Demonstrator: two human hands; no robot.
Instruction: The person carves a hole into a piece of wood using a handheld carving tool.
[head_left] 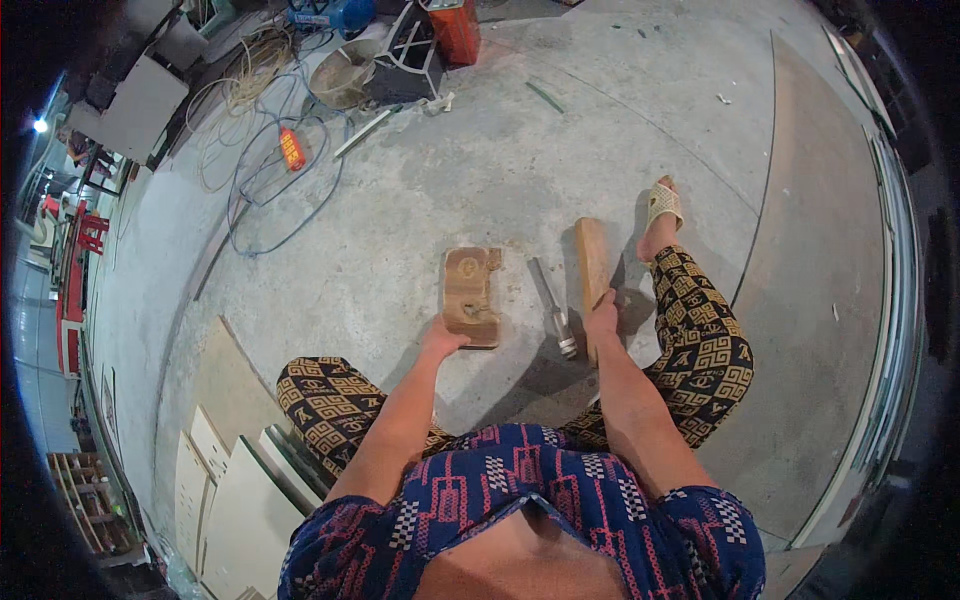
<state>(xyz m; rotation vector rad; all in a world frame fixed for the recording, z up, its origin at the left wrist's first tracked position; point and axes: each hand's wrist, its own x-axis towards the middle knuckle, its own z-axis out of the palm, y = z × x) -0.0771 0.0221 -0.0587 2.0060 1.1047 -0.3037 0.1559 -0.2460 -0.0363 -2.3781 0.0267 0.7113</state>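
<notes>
A brown wooden block, with notches cut in its right side and chipped wood near its lower middle, lies flat on the concrete floor. My left hand grips its near left corner, thumb on top and the other fingers mostly hidden. A long wooden bar is in my right hand, which is closed around its near part. Between the two pieces of wood lies a chisel, its metal blade pointing away from me and its pale handle close to the bar.
Pale boards lie by my left knee. Far left, a blue hose and an orange power strip are on the floor, near a basin and a red can. A large sheet lies at the right.
</notes>
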